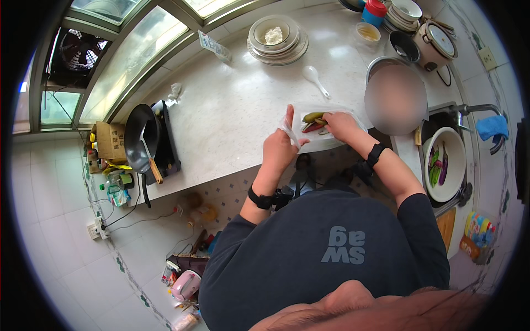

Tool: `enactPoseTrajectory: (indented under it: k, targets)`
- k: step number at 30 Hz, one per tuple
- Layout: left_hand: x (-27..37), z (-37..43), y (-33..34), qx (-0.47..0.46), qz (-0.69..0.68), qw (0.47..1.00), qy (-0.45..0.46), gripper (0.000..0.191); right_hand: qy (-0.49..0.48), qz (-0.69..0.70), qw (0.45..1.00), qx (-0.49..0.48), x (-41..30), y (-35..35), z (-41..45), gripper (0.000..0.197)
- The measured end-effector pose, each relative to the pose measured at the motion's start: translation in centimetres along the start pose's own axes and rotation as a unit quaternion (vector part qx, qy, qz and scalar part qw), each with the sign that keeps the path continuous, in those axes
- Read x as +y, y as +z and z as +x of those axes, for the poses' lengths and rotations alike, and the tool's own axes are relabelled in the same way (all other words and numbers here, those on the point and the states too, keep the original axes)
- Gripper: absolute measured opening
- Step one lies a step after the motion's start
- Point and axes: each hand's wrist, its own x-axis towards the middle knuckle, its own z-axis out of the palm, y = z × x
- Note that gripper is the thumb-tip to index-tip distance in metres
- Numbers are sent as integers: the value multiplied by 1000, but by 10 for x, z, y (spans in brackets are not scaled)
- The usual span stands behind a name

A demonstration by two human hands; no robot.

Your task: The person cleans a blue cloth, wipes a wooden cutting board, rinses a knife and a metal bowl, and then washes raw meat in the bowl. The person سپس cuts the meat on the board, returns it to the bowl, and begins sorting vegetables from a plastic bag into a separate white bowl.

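My left hand (280, 145) grips the edge of a clear plastic bag (337, 142), thumb and fingers holding its mouth apart. The bag lies at the counter's front edge. Green and dark red peppers (313, 117) show inside it; their exact kind is hard to tell. My right hand (341, 126) reaches in from the right, its fingers closed on the peppers. Beyond the bag, a white spoon (315, 81) rests on the pale countertop (232, 111).
Stacked plates and a bowl (277, 45) stand at the back. To the left, a wok (143, 136) with a spatula (150, 155) sits on a cooktop (169, 136). The sink on the right holds a white basin (452, 182) with eggplants (444, 167) and green peppers (434, 173), below a faucet (476, 108).
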Motion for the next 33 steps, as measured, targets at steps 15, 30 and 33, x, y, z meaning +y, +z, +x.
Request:
enactPoseTrajectory:
  k: [15,30,33]
  targets:
    - [1,3,27,-124,62,989,-57,107,-84,96,986,110,2,-27,-15,15]
    - [-6,-3,26,-131,16,989,-74,112,-50,141,986,79,-17,53,22,23]
    - [-7,-2,23,-148,18,984,-102,112,-122,-5,992,14,-18,68,19,26]
